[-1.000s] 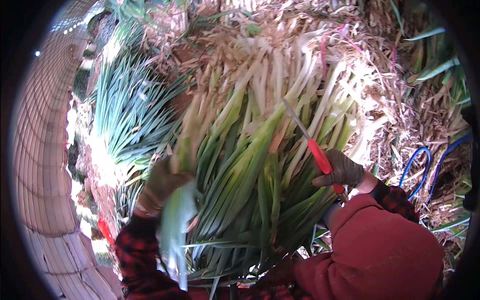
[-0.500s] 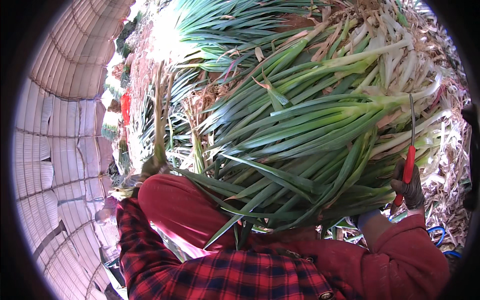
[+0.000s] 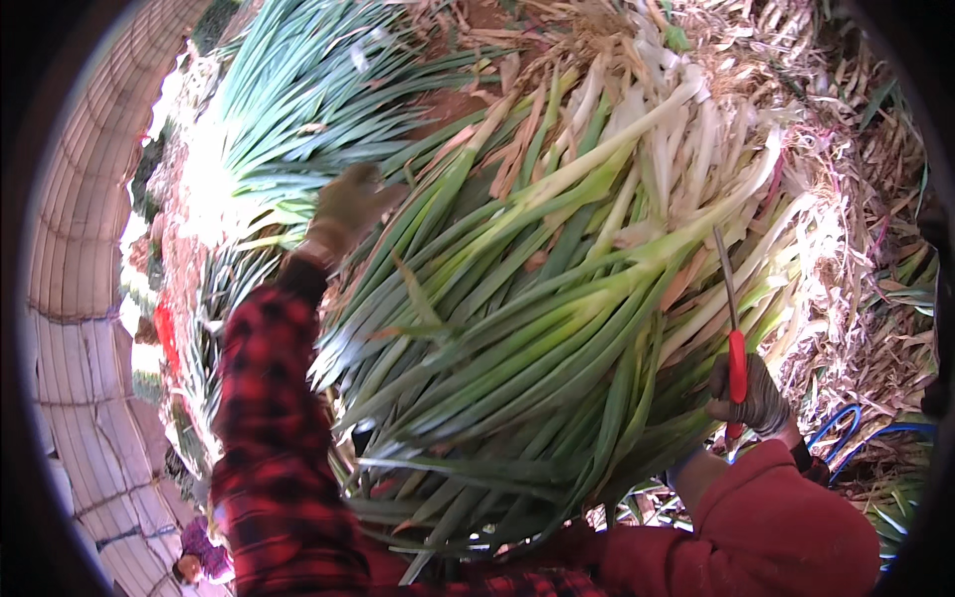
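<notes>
A large heap of long green onions [image 3: 517,338] lies across my lap and the ground ahead, with leaves toward the left and pale stems toward the right. My left hand [image 3: 348,209], in a dull glove, reaches over the heap's far left edge. Its fingers are apart and nothing shows in them; the hand is a little blurred. At the right, my gloved right hand [image 3: 758,396] is closed round the red handle of a knife [image 3: 736,366]. The narrow metal blade points up and away, over the pale stems.
More green onions [image 3: 308,90] lie farther off at the left. Dry peeled leaves and husks [image 3: 846,259] cover the ground on the right. A blue cord or strap [image 3: 841,428] lies beside my right wrist. A pale covered wall [image 3: 80,269] curves along the left, with another person [image 3: 204,552] near it.
My left hand has moved from beside my left knee, near an upright dry stalk, forward to the heap's far left edge. The view has shifted right; my right hand still grips the knife.
</notes>
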Demonstrator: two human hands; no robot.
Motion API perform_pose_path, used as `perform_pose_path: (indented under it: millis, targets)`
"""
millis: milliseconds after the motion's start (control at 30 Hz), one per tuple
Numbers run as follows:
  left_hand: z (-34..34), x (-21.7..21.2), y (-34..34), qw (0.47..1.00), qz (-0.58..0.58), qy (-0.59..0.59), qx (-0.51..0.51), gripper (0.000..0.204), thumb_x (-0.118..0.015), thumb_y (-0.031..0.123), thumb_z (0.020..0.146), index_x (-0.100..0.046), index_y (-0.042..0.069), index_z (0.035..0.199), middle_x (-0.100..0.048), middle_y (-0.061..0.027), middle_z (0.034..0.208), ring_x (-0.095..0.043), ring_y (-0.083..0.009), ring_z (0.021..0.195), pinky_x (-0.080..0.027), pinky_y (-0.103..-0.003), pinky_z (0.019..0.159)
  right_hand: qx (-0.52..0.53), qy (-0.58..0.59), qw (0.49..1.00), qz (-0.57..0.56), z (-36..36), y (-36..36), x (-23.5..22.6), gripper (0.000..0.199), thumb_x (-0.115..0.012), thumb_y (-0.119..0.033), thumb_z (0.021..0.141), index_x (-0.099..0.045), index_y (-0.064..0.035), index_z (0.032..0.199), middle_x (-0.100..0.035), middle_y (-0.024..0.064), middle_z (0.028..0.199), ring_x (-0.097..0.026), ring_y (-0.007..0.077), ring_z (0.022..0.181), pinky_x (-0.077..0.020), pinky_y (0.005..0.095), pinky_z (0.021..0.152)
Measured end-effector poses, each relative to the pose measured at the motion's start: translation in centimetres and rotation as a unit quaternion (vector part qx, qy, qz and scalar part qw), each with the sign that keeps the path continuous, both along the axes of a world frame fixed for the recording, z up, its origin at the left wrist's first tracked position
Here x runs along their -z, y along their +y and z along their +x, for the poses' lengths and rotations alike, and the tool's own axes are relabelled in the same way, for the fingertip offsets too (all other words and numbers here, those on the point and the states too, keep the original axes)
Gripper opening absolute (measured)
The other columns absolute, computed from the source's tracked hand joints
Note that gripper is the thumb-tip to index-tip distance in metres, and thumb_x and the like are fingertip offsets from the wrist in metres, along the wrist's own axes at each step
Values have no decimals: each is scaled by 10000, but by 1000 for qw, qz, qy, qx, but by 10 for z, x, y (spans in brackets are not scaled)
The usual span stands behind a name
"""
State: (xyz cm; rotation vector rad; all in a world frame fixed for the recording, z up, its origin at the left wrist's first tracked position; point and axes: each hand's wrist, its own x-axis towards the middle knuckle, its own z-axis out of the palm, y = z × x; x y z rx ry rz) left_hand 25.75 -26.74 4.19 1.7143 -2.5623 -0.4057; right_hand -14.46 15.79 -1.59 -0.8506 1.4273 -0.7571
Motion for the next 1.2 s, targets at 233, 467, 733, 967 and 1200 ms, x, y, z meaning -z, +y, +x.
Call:
perform_pose_path:
  millis: [233, 467, 733, 967, 1200]
  targets:
    - [-88, 131, -66, 966, 171, -193, 21, 795, -765, 629, 626, -692, 19, 1131, -677, -227, 1130, -646, -364, 1068, -486, -417, 909, -35, -4, 999, 15, -7, 7, 4, 388, -866, -293, 563, -592, -49, 691, -581, 26, 636, -555, 144, 586, -443, 283, 553]
    - [-76, 73, -45, 973, 91, -211, 5, 508, -725, 467, 724, -718, 96, 1070, -715, -195, 960, -694, -333, 936, -518, -428, 827, -61, 13, 994, -86, -8, 13, 19, 550, -864, -496, 641, -559, -37, 638, -521, 66, 539, -539, 184, 497, -407, 360, 490]
    - [-113, -102, 46, 949, 267, 169, 8, 328, -622, 299, 897, -670, -10, 997, -653, -84, 759, -642, -184, 626, -517, -322, 563, -65, 47, 988, -131, -3, 20, 28, 583, -819, -546, 692, -532, -41, 648, -496, 96, 541, -531, 201, 503, -394, 385, 508]
    - [-231, -56, 174, 754, 548, 360, 22, 525, -729, 326, 816, -617, -62, 1152, -680, -163, 994, -694, -227, 834, -584, -321, 721, 51, -99, 984, -139, -12, 8, 29, 395, -879, -319, 669, -594, -48, 702, -579, 23, 687, -560, 117, 638, -437, 287, 571]
    - [-253, -19, 188, 957, 276, 4, 92, 585, -826, 397, 657, -707, -38, 1030, -714, -135, 956, -661, -209, 866, -512, -322, 812, 16, -60, 997, -35, -21, 33, 31, 491, -875, -421, 665, -594, -18, 680, -559, 37, 579, -539, 125, 554, -423, 322, 541]
